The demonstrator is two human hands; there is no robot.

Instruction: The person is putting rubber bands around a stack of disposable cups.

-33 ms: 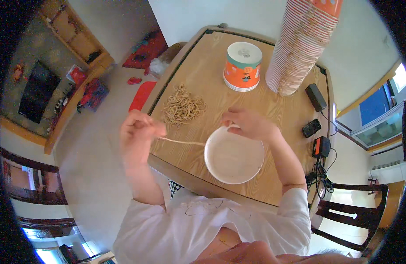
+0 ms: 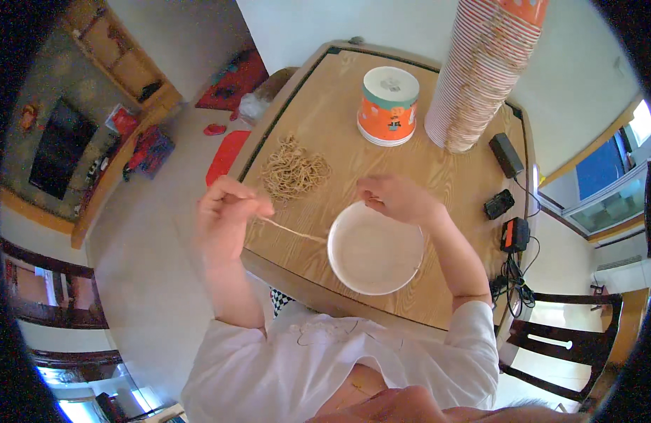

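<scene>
My left hand (image 2: 230,208) pinches one end of a thin tan cord (image 2: 293,230) just beyond the table's left edge. From there the cord runs right and slightly down toward the rim of a round white paper bucket (image 2: 376,250) near the table's front. Whether it is fastened to the bucket I cannot tell. My right hand (image 2: 403,199) is over the bucket's far rim, its fingers curled together; what they grip is hidden. A loose pile of tan cords (image 2: 294,169) lies beyond, between the two hands.
An orange and green paper bucket (image 2: 389,106) stands upside down farther back. Beside it rises a tall stack of buckets (image 2: 480,77) with cords along its side. On the right lie a black adapter (image 2: 506,156), a black device (image 2: 499,204) and cables (image 2: 512,282) near a dark chair (image 2: 565,345).
My left hand has shifted slightly right, and the cord now slants more steeply down toward the bucket. The right hand and the bucket have barely moved.
</scene>
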